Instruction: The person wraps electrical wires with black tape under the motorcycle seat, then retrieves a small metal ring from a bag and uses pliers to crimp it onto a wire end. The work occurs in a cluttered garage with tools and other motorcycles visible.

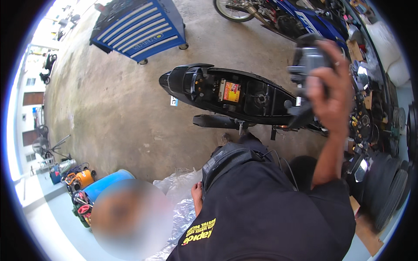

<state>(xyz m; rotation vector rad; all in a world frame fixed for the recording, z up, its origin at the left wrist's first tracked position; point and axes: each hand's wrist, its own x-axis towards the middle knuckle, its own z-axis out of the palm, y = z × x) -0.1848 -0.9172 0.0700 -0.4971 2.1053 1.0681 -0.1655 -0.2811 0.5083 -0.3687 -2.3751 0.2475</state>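
A grey and black plastic part (307, 61), blurred, is held up in the upper right of the frame by the right hand (328, 93), whose grip is clamped around it, the fingers wrapped over its right side. The forearm rises from the lower right, out of a black shirt (261, 213). The part is seen above the front end of a black scooter (235, 93), which lies across the middle of the frame with its seat off, so that the open tray and an orange and yellow battery (230, 91) inside it are shown. A black exhaust (215, 121) runs just below the scooter body.

The left hand (197, 195) is seen only in part at the lower centre, beside the shirt and against clear plastic sheeting (178, 191); whether its grip is together or apart cannot be told.

A blue tool cabinet (139, 26) on castors stands at the upper left on the concrete floor (113, 113). A blue motorcycle (296, 17) is parked along the top edge. A blue drum (106, 182) and an orange machine (82, 178) sit at the lower left.
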